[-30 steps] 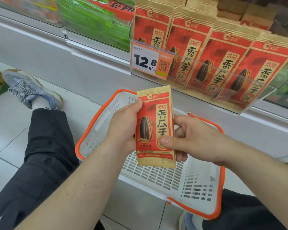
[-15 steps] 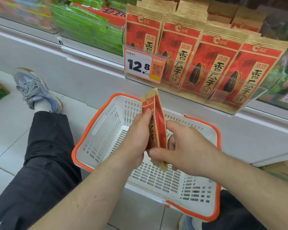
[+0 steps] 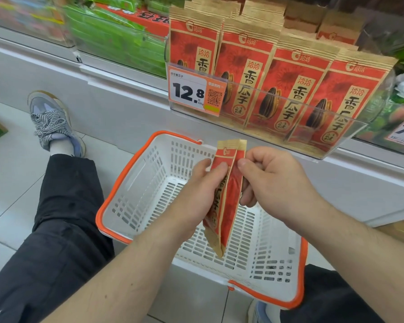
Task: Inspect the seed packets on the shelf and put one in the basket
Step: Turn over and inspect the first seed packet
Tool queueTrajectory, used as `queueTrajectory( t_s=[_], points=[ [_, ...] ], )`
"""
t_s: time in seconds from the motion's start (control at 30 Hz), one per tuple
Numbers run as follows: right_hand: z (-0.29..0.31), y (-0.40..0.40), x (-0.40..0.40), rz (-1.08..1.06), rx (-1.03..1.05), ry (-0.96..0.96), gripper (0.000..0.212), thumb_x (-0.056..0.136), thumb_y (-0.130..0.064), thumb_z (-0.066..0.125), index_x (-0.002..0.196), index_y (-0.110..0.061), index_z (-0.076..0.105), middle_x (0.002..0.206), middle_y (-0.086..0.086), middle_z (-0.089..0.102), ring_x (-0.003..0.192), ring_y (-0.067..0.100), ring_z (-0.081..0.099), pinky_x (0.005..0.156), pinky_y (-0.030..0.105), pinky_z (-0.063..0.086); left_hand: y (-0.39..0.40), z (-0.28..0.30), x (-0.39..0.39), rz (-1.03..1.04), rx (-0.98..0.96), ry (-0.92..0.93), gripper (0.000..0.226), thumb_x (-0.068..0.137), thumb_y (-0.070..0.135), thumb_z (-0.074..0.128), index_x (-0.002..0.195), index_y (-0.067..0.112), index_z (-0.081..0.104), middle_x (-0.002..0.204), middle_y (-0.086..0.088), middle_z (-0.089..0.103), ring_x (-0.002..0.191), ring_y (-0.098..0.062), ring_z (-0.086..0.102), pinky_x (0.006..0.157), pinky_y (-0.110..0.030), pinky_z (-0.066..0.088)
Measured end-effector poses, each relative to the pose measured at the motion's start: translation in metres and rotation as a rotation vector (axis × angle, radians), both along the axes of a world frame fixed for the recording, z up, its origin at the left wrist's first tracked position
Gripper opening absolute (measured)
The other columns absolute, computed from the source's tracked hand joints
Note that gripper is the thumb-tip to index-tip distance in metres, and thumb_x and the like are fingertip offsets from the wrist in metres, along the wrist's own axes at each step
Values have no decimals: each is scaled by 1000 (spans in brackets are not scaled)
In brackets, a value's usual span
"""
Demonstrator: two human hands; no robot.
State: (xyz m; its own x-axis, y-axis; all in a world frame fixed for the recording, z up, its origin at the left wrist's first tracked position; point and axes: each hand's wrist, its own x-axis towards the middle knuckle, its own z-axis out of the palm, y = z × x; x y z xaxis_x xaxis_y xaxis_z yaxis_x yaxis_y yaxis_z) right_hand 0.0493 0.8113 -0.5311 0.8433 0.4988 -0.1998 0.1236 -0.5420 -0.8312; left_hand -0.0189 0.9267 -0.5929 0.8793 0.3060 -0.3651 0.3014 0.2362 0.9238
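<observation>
- While both hands pinch it, the seed packet point(image 3: 228, 197) hangs edge-on above the white basket point(image 3: 135, 206), top up and lower corner pointing into it.
- Left hand point(image 3: 196, 197) curls round the packet's left face, thumb on its printed front.
- Right hand point(image 3: 271, 180) grips the upper right edge with thumb and curled fingers.
- Behind, the shelf point(image 3: 336, 157) carries a clear bin of matching packets point(image 3: 289, 89) and a price tag point(image 3: 194, 89) reading 12.8.
</observation>
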Motion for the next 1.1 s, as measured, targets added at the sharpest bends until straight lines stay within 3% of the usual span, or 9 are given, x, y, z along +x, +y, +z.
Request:
queueTrajectory(
  t_s=[0.1, 0.23, 0.37, 0.47, 0.63, 0.77, 0.9, 0.97, 1.1],
  points=[
    [-1, 1, 1, -2, -13, -27, 27, 100, -16, 54, 77, -3, 61, 58, 16, 65, 44, 14, 64, 58, 47, 57, 3, -2, -3, 197, 306, -159, 43, 71, 61, 59, 96, 26, 53, 95, 4, 60, 78, -4, 56, 70, -21, 46],
    [-4, 2, 0, 46, -21, -26, 29, 99, -13, 55, 71, -12, 59, 57, 10, 64, 46, 17, 65, 56, 44, 56, 3, 7, -7, 87, 476, -300, 31, 90, 33, 65, 67, 20, 49, 59, 15, 50, 57, 0, 44, 54, -15, 38],
    [-3, 3, 0, 86, 4, 51, 30, 101, -10, 53, 72, -11, 57, 53, 4, 61, 44, 15, 62, 49, 31, 49, 7, 9, -8, 24, 354, -286, 35, 100, 23, 52, 65, 19, 52, 55, 14, 52, 53, -3, 47, 54, -19, 39],
    [-2, 3, -1, 115, 26, 77, 27, 102, -11, 52, 75, -10, 57, 52, 1, 60, 44, 15, 61, 48, 27, 48, 8, 10, -9, 20, 201, -274, 31, 102, 11, 47, 73, 4, 53, 55, 5, 55, 51, -9, 50, 51, -20, 42],
    [0, -1, -4, 271, -98, 34, 2, 96, -18, 60, 96, -19, 57, 59, 1, 66, 54, 15, 68, 60, 41, 59, 9, 11, -9, 95, 149, -258, 37, 100, 17, 51, 83, -16, 50, 69, -16, 55, 65, -24, 51, 62, -32, 44],
    [-2, -5, -9, 518, -349, -7, 42, 94, -24, 62, 128, -35, 39, 72, -2, 73, 63, 10, 71, 71, 44, 61, 12, 11, -7, 179, 99, -234, 36, 99, 18, 52, 90, -17, 51, 70, -16, 53, 65, -27, 50, 62, -36, 44],
    [-7, -6, -7, 554, -305, -13, 30, 99, -15, 56, 121, -30, 44, 77, 1, 74, 70, 11, 73, 75, 46, 60, 12, 10, -7, 186, 119, -206, 28, 102, 12, 46, 87, -9, 58, 61, -4, 57, 53, -15, 55, 50, -23, 48],
    [-7, -5, -6, 549, -270, 7, 35, 98, -13, 58, 125, -31, 45, 76, 0, 75, 70, 11, 73, 76, 46, 60, 13, 11, -7, 195, 109, -208, 27, 103, 12, 46, 88, -6, 59, 60, -3, 58, 53, -14, 55, 50, -23, 48],
    [-6, -5, -9, 581, -282, 43, 85, 88, -11, 70, 147, -49, 22, 74, -2, 73, 72, 14, 73, 78, 45, 60, 15, 12, -6, 242, 67, -208, 30, 103, 15, 46, 90, -9, 60, 70, -13, 59, 65, -25, 56, 60, -31, 49]
  ],
)
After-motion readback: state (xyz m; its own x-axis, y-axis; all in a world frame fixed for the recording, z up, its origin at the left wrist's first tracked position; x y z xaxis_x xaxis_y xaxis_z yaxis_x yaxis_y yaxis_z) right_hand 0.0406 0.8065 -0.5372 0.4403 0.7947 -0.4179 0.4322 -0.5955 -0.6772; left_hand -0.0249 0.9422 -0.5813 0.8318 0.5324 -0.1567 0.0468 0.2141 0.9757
